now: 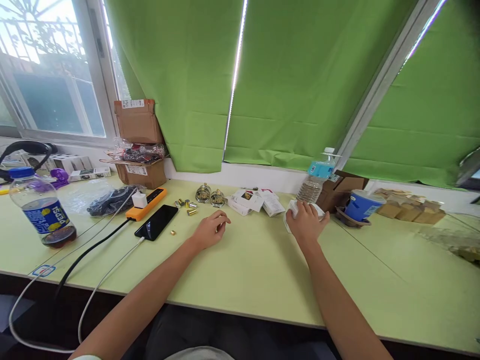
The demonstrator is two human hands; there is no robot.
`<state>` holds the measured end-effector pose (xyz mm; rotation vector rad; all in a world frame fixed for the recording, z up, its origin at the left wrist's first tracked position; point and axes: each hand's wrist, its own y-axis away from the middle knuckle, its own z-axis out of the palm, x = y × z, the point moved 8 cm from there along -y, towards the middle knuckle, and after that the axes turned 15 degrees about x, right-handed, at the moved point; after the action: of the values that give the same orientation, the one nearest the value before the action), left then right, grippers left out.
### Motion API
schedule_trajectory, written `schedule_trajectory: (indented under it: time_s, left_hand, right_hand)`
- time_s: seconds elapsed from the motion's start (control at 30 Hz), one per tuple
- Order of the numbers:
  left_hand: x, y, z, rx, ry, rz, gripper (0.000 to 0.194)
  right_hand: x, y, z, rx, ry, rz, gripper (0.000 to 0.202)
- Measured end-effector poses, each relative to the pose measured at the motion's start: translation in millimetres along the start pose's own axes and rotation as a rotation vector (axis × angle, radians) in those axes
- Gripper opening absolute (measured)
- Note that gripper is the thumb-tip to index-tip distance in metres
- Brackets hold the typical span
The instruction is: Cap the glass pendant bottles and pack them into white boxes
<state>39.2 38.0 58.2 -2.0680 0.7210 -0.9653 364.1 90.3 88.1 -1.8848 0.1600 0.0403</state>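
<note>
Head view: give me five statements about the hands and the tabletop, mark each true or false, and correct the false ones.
1. The right hand rests on a white item. True.
2. The left hand holds the black phone. False: the phone lies on the table, apart from that hand.
3. Small gold cylinders lie near the phone. True.
4. The orange power strip lies nearer the table's front edge than the phone. False: it lies farther back.
5. The Pepsi bottle has a blue cap. True.
</note>
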Motion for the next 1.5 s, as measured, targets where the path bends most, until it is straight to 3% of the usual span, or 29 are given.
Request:
schedule_trajectory:
  time_s: [0.13, 0.27, 0.4, 0.63, 0.8, 0.93, 1.07, 1.2, 1.3, 1.5]
  left_hand:
    - [-0.8, -0.2, 0.6, -0.011, -0.015, -0.005, 0.026]
    - [-1.4, 0.1, 0.9, -0.022, -0.022, -0.009, 0.026]
    - [-4.8, 1.0, 2.4, -0.029, -0.032, -0.019, 0.026]
    - [-30.6, 4.3, 9.4, -0.047, -0.14, -0.117, 0.025]
    - [-37.1, 5.0, 13.5, -0.09, -0.223, -0.094, 0.024]
    - [-46.4, -1.4, 2.4, -0.073, -0.417, -0.137, 0.025]
    - [-67.2, -5.9, -22.4, -0.03, -0.697, -0.239, 0.03]
    - [-87.7, -2.0, -38.7, -0.065, -0.862, -0.339, 0.036]
    - [-94.4, 0.0, -42.1, -0.087, -0.909, -0.383, 0.041]
    - [-100.6, 0.3, -40.7, -0.121, -0.909, -0.453, 0.038]
  right_hand:
    - [-3.1, -0.9, -3.9, 0.045, -0.004, -0.011, 0.049]
    - [-0.2, -0.2, 8.2, -0.024, -0.034, -0.027, 0.04]
    - [2.7, -0.9, 10.6, -0.015, -0.037, -0.022, 0.037]
    - [-0.3, -1.3, 7.1, -0.018, -0.036, -0.027, 0.037]
    - [1.9, 1.7, 10.9, -0.039, -0.035, -0.028, 0.04]
    - [-2.7, -0.2, 2.5, 0.022, -0.047, -0.048, 0.039]
    - [-26.7, -5.3, -13.2, 0.05, -0.177, -0.137, 0.038]
    - [-64.3, 1.3, -19.4, -0.075, -0.392, -0.195, 0.039]
    - [-99.2, 17.2, -19.8, -0.21, -0.554, -0.239, 0.038]
    - [-164.0, 47.5, -16.5, -0.334, -0.818, -0.253, 0.039]
